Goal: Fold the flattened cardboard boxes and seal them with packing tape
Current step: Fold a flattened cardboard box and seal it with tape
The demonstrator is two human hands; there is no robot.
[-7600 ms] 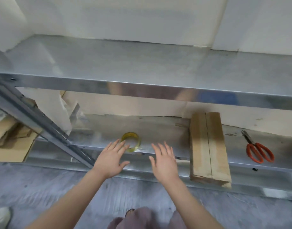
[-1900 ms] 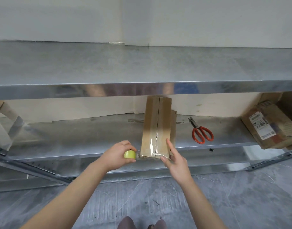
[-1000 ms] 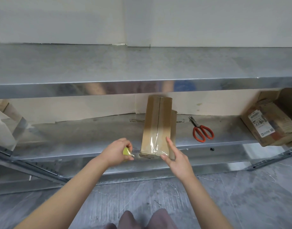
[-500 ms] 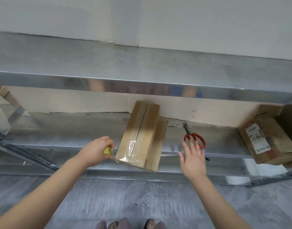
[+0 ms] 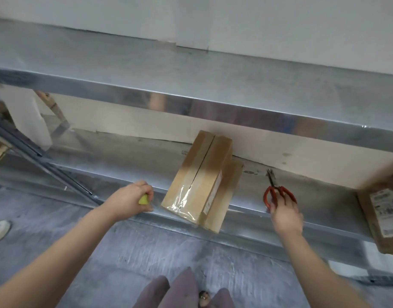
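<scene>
A closed brown cardboard box (image 5: 200,181) overhangs the metal shelf's (image 5: 124,165) front edge, its near end taped. A yellow-green tape roll (image 5: 143,200) sits just left.

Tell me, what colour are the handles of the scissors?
Red-orange. The scissors show best in the head view, the only one.

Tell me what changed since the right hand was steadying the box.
The right hand left the cardboard box and moved right to the red-handled scissors, now touching their handles. The left hand still grips the tape roll; the box stays on the lower shelf.
</scene>
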